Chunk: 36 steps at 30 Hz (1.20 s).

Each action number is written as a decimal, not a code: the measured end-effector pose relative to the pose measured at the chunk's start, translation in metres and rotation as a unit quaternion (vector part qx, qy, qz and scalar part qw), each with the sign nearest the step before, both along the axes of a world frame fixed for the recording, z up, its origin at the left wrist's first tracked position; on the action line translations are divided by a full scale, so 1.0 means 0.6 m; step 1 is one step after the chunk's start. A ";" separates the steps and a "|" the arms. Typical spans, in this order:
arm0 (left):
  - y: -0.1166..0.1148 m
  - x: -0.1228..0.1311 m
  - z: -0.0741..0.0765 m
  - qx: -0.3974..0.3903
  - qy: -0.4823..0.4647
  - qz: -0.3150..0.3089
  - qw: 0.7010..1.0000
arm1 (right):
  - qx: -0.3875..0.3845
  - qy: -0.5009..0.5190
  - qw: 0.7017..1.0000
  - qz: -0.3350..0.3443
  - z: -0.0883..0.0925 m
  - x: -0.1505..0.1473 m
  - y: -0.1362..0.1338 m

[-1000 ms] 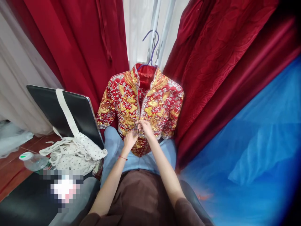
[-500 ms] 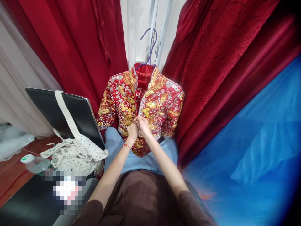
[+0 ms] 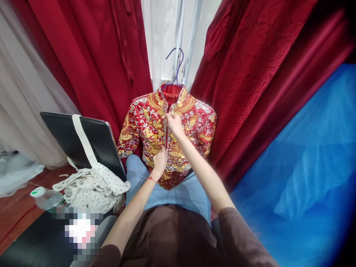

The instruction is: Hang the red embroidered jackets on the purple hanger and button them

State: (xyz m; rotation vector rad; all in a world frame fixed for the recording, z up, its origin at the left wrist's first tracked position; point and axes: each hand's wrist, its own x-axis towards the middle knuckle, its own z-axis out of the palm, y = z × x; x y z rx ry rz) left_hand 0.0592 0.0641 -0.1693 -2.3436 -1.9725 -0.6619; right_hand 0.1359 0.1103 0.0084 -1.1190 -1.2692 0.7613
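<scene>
A red jacket (image 3: 151,128) with gold and silver embroidery hangs on a purple hanger (image 3: 182,61), its lower part over my lap. Its front edges lie close together below the collar. My right hand (image 3: 172,121) is closed in a pinch at the upper front opening, just under the collar; the small part between the fingers is hidden. Lower down, my left hand (image 3: 160,161) is closed on the jacket's front edge near the hem. A red string bracelet is on my left wrist.
At the left are a black chair back (image 3: 94,137) with a white strap, a dotted white cloth bag (image 3: 86,189) and a clear bottle (image 3: 47,198). Red curtains (image 3: 250,74) flank the jacket; blue fabric (image 3: 306,167) lies at the right.
My right hand has moved up the jacket's front, away from my left hand, which stays low near the hem. The front edges are now drawn together higher up. The view has shifted slightly.
</scene>
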 end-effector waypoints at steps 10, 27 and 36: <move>-0.010 0.003 0.001 -0.016 0.000 -0.011 1.000 | 0.020 0.024 0.999 -0.037 -0.010 -0.001 -0.001; -0.009 -0.003 -0.007 -0.040 -0.012 -0.015 0.999 | -0.119 -0.031 0.992 0.034 0.006 0.040 -0.025; -0.011 0.001 0.007 -0.053 0.008 -0.015 0.998 | -0.048 -0.417 0.869 -0.260 0.011 0.043 -0.018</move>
